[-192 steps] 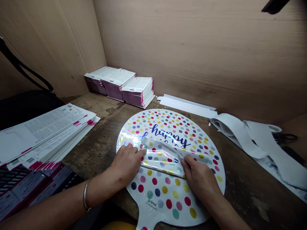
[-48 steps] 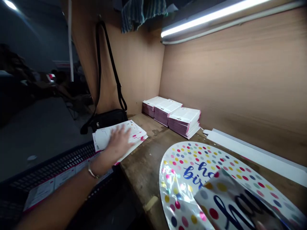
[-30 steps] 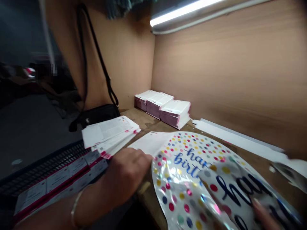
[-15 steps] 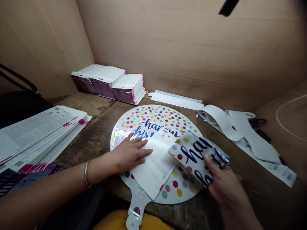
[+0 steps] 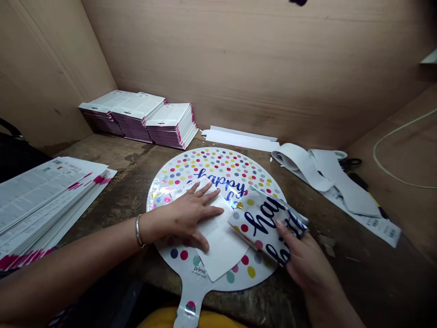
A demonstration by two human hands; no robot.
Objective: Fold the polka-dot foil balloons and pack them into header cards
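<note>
In the head view, your left hand [image 5: 186, 216] is in the middle of the frame. It lies flat on a white card [image 5: 223, 250], with the fingers spread out, so it is not gripping anything. You wear a silver bangle [image 5: 138, 231] on that wrist. The card sits at a slant on a big, flat foil balloon [image 5: 232, 159] with bright dots and blue "happy" writing. The balloon is in the middle of the frame, and its neck [image 5: 190, 300] points down to the bottom edge.

Your right hand [image 5: 300, 255], right of the middle, grips a folded foil balloon [image 5: 256, 218]. Your thumb presses on top; the fingers below are hidden. You hold it over the right side of the flat balloon, just beside the card. I cannot tell if it touches the card.

At the left edge you have a loose pile of printed cards [image 5: 44, 196]. Neat stacks of folded cards [image 5: 170, 116] stand at the upper left by the wooden wall [image 5: 239, 59]. Curled label strips [image 5: 344, 182] lie at the right, near black scissors [image 5: 351, 162].
</note>
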